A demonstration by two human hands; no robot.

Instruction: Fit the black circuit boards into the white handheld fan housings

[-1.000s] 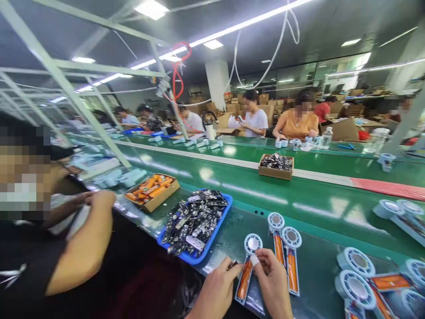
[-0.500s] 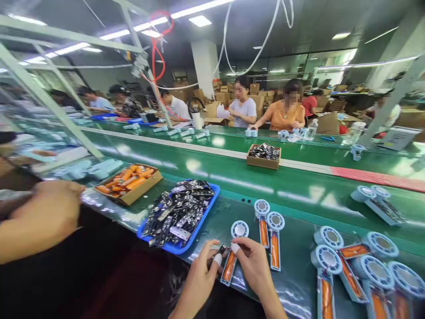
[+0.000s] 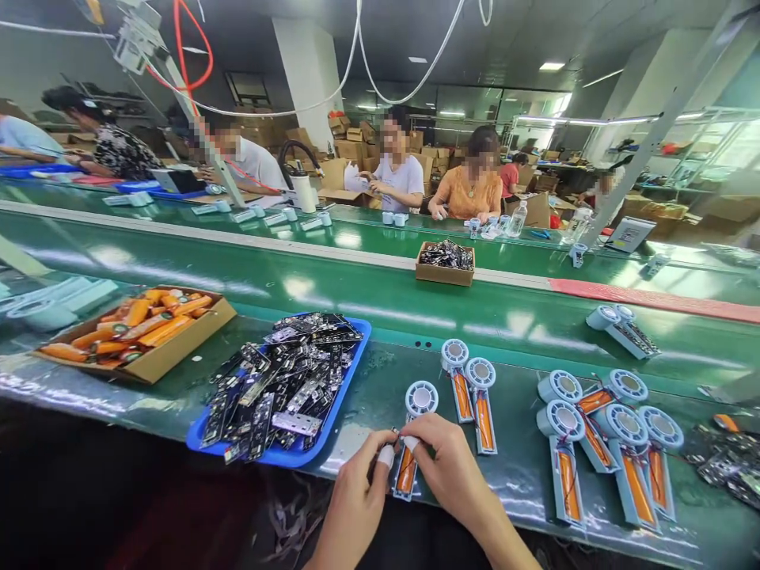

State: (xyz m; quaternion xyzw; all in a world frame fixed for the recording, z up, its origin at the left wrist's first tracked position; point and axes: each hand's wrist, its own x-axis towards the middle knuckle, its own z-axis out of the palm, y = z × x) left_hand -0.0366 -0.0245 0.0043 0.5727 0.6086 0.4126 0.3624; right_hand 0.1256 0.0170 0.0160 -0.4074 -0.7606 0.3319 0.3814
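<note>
My left hand [image 3: 357, 495] and my right hand [image 3: 445, 467] meet over a pale blue fan half-shell [image 3: 414, 427] with an orange battery in its handle, lying at the near edge of the green bench. Taped fingertips of both hands pinch at the handle's upper part, where a small dark part sits between them. Two more such shells [image 3: 469, 388] lie just beyond my right hand. A blue tray [image 3: 350, 372] heaped with black circuit boards stands to the left of my hands.
A cardboard box of orange batteries [image 3: 134, 332] sits far left. Several fan shells [image 3: 606, 435] lie at right, with loose boards [image 3: 727, 467] at the far right. A small box of boards [image 3: 445, 265] rides the green belt. People work across the line.
The view has swung right and down; the person at my left has left the frame. My hands have stayed on the same shell, fingertips closing in on its handle.
</note>
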